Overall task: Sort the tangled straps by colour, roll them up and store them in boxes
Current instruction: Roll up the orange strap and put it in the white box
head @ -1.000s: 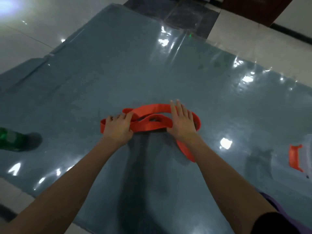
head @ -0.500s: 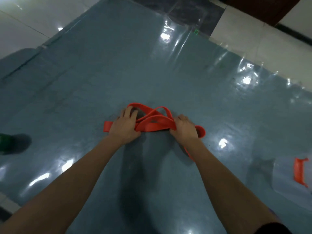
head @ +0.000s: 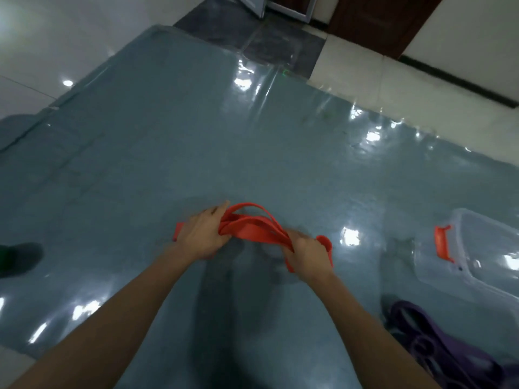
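Red rubbery band is the whole business in the head view: the red strap (head: pixel 252 230) is bunched into several overlapping loops and held between both hands, just above the grey-blue, plastic-covered worktop (head: pixel 252 136), near and about the middle. The left hand (head: pixel 200 238) grips the left end of the bundle, its fingers (head: pixel 213 213) curled round the layers, with a short stub of strap poking out on its far-left side. The right hand (head: pixel 307 255) grips the right end, fingers (head: pixel 295 242) closed round the band, and a loop shows past it to the right while another tail hangs down toward the near side. The picture is somewhat motion-blurred, so which layer each finger catches cannot be told.

To the right stands a clear box (head: pixel 483 276) with an orange latch (head: pixel 442 244), well apart from the hands. Near right, a heap of purple straps (head: pixel 438 341) lies on the worktop.

The sorting looks done for this colour, and the step in hand seems to be gathering the red strap for rolling. The next move likely calls for squaring the layers flat, then winding them tight from one end without letting the springy loops slip loose, before carrying the roll across to a box.
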{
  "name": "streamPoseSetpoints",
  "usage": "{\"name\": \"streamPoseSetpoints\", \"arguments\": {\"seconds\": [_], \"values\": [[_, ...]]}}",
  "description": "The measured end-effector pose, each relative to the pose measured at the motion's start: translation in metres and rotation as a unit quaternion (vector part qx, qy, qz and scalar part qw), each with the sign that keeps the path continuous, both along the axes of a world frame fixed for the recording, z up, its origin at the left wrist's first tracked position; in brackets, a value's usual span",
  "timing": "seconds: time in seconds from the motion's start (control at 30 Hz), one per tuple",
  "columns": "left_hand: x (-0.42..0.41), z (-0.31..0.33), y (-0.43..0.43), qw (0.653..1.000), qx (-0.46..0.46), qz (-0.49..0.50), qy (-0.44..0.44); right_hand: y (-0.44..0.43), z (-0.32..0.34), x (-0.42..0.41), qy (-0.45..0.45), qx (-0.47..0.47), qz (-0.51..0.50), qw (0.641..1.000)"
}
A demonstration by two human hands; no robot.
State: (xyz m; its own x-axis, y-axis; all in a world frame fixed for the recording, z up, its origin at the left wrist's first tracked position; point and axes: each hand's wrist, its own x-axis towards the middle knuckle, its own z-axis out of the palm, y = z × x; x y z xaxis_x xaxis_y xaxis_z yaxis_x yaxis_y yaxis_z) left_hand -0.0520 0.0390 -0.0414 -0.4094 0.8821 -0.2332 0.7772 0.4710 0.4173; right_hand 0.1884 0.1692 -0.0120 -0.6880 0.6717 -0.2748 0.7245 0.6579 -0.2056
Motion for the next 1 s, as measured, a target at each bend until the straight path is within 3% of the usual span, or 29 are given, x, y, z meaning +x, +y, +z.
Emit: {"name": "streamPoseSetpoints", "arguments": {"seconds": [0.5,1.0], "values": [[0.218,0.096,0.047,0.974,0.111,-0.189,0.056,-0.033,0.099,0.249,0.171,0.100,-0.164,0.966],[0.551,0.146,0.057,0.910,0.190,-0.367,0.042,-0.108,0.125,0.581,0.210,0.185,-0.346,0.896]]}}
